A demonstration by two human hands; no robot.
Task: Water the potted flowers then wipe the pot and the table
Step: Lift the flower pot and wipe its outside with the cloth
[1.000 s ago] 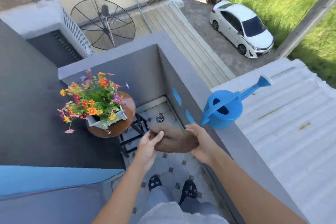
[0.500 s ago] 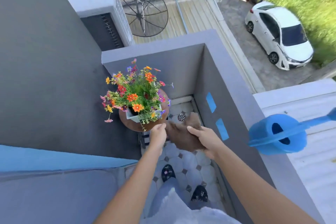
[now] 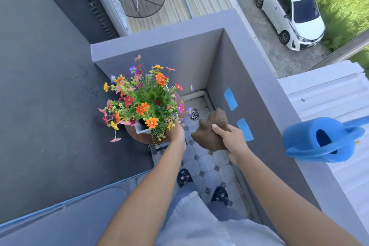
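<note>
Two hands busy here. My right hand (image 3: 229, 138) is clenched around a brown cloth (image 3: 211, 132), bunched up with one floppy corner poking up past my fingers, away from me. My left hand (image 3: 176, 133) has gone in under the blooms and sits against the near side of the white pot (image 3: 142, 129); can't really tell if those fingers are curled round the rim or just resting there, the flowers hide most of it.

Just past my left fingers is the bunch of potted flowers (image 3: 143, 98), orange, red, purple, yellow, spilling way wider than the pot. It sits on a small round brown table (image 3: 139, 138), pretty much filling the top. Off beyond my right wrist, the blue watering can (image 3: 319, 140) is parked on the balcony ledge (image 3: 279, 110), so I'd guess the watering is done and wiping is next.

Handling-wise: the cloth is soft and limp, so keeping it wadded in the palm works. The pot looks light and top-heavy with all those thin stems, so I'd steady it low on the wall or rim, never by the flowers, and wipe gently. The table looks small enough that a hard push could tip things.
</note>
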